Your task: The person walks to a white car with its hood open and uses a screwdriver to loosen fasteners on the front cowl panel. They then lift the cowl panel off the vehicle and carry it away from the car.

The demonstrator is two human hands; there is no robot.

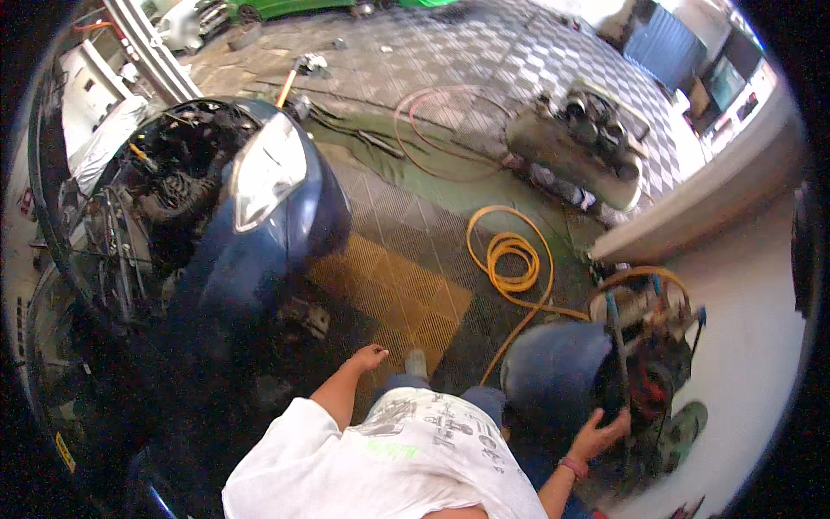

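My left hand point(370, 356) hangs over the floor mat beside a dark blue car point(216, 272), its fingers curled; any held item is too small to make out. My right hand point(603, 432) has its fingers apart at the lower right of a rounded blue container point(550, 382), near a dark upright rod; contact is unclear. Behind the container stands machinery point(657, 372) with red parts. The car's front is open around its engine bay point(177, 164), beside a white headlight point(271, 173).
A yellow hose point(512, 275) lies coiled on dark and orange mats point(389, 303). Metal car parts point(575, 143) rest on a bench-like platform at the upper right. A long-handled tool point(287, 86) stands behind the car. A pale wall point(735, 294) borders the right, and a green car point(294, 9) is at the back.
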